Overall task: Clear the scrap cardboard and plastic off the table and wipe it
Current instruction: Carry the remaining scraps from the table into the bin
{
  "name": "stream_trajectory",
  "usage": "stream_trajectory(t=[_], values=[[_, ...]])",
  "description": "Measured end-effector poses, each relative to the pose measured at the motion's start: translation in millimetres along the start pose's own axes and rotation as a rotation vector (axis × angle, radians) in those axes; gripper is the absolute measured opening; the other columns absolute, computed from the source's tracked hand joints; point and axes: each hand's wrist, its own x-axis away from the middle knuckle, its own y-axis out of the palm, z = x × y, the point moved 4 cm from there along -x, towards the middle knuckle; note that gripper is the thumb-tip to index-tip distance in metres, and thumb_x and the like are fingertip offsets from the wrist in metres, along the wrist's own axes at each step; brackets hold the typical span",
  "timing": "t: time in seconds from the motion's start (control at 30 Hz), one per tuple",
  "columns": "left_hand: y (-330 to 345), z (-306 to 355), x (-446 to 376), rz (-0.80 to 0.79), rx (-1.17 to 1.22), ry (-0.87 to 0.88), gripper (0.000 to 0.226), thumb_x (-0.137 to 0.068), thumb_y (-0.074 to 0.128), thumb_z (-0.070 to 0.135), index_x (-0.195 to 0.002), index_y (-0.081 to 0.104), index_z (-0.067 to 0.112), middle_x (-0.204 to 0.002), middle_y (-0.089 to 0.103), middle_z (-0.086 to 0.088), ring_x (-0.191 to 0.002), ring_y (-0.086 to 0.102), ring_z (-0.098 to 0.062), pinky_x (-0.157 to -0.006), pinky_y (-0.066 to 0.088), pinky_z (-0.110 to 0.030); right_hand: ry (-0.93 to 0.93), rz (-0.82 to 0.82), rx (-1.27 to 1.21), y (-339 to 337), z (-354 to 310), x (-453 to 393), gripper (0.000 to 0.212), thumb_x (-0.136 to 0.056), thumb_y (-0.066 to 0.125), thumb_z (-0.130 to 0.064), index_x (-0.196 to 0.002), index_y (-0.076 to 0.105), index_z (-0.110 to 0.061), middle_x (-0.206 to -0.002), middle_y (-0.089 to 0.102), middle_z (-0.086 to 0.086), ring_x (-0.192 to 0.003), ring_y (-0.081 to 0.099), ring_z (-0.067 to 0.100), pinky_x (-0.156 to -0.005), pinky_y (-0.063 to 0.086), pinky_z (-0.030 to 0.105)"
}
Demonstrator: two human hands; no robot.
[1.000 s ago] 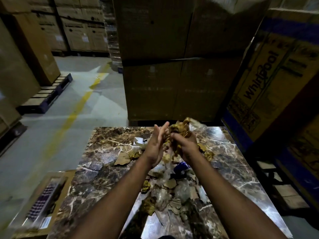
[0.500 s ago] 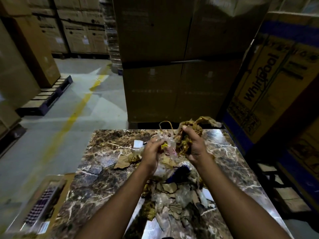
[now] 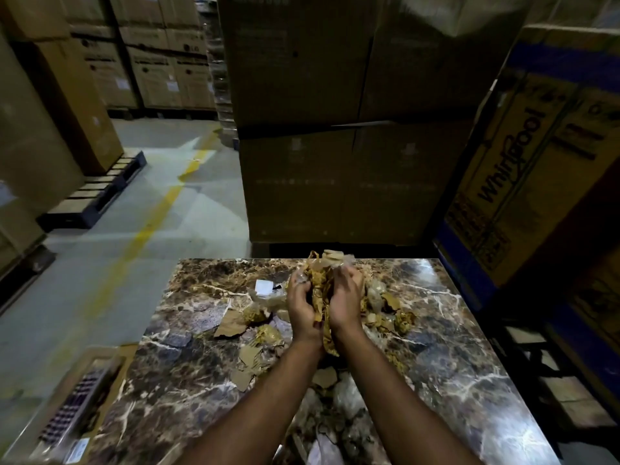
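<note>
Fingers (image 3: 297, 286) of the left hand (image 3: 303, 308) curl inward against a wad of scrap cardboard and plastic (image 3: 320, 283), pressing it toward the right hand (image 3: 345, 303), whose own fingers close on the wad's other side; the two palms face each other, apparently to pack loose pieces into one bundle that can be carried off in a single trip. Left of the fingers, a white slip (image 3: 264, 286) and a torn brown cardboard flap (image 3: 231, 325) lie on the marble-patterned table (image 3: 167, 380), with crumpled yellowish bits just beside them. Below the wrists and between the forearms, more scraps and clear plastic film (image 3: 345, 394) cover the table's middle toward its near edge. Right of the fingers, a smaller cluster of crumpled pieces (image 3: 399, 318) sits near the hands. Much litter remains, so wiping looks some way off, and no cloth can be made out. Off the table's left edge, a flat wrapped carton (image 3: 77, 407) rests low; stacked warehouse boxes (image 3: 335, 129) stand close behind the far edge, and a Whirlpool carton (image 3: 523, 156) crowds the right side.
</note>
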Motion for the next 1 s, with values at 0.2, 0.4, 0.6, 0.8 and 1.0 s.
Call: stream_trajectory(t=[0.2, 0.4, 0.6, 0.8, 1.0], values=[[-1, 6, 7, 0.049, 0.037, -0.003, 0.026, -0.098, 0.041, 0.014, -0.094, 0.063, 0.001, -0.078, 0.067, -0.01, -0.076, 0.064, -0.023, -0.061, 0.054, -0.024, -0.038, -0.037, -0.12, -4, 9, -3, 0.034, -0.096, 0.067, -0.03, -0.128, 0.054, -0.023, -0.14, 0.055, 0.009, -0.114, 0.061, 0.019, -0.087, 0.054, 0.032], [-2, 6, 19, 0.109, 0.152, -0.012, 0.063, -0.104, 0.034, 0.022, -0.058, 0.075, 0.008, -0.065, 0.07, -0.006, -0.063, 0.069, -0.017, -0.055, 0.053, -0.02, -0.081, -0.138, -0.114, 0, 8, 3, 0.058, -0.088, 0.067, -0.041, -0.137, 0.039, -0.027, -0.125, 0.057, 0.004, -0.107, 0.065, 0.017, -0.087, 0.056, 0.036], [-30, 18, 29, 0.181, 0.223, 0.135, 0.072, -0.105, 0.029, 0.018, -0.049, 0.072, 0.011, -0.058, 0.067, 0.0, -0.057, 0.066, -0.012, -0.053, 0.052, -0.015, -0.148, -0.297, 0.136, 19, 10, 19, 0.048, -0.079, 0.044, -0.062, -0.076, 0.065, -0.019, -0.134, 0.042, -0.002, -0.109, 0.041, -0.013, -0.082, 0.034, 0.003], [-74, 44, 55, 0.211, 0.273, 0.22, 0.075, -0.106, 0.021, 0.03, -0.06, 0.079, 0.014, -0.072, 0.074, 0.001, -0.067, 0.072, -0.011, -0.064, 0.056, -0.018, -0.223, -0.477, 0.001, 54, 19, 61, 0.025, -0.084, 0.053, -0.051, -0.087, 0.061, -0.028, -0.093, 0.067, -0.014, -0.091, 0.061, -0.003, -0.078, 0.047, 0.019], [-141, 85, 110, 0.404, 0.185, 0.315, 0.076, -0.111, 0.022, 0.018, -0.052, 0.069, 0.024, -0.047, 0.062, 0.018, -0.054, 0.064, -0.002, -0.049, 0.046, -0.011, -0.231, -0.71, 0.047, 116, 31, 125, 0.037, -0.089, 0.052, -0.052, -0.119, 0.065, -0.034, -0.128, 0.057, -0.003, -0.116, 0.051, -0.005, -0.092, 0.041, 0.009]])
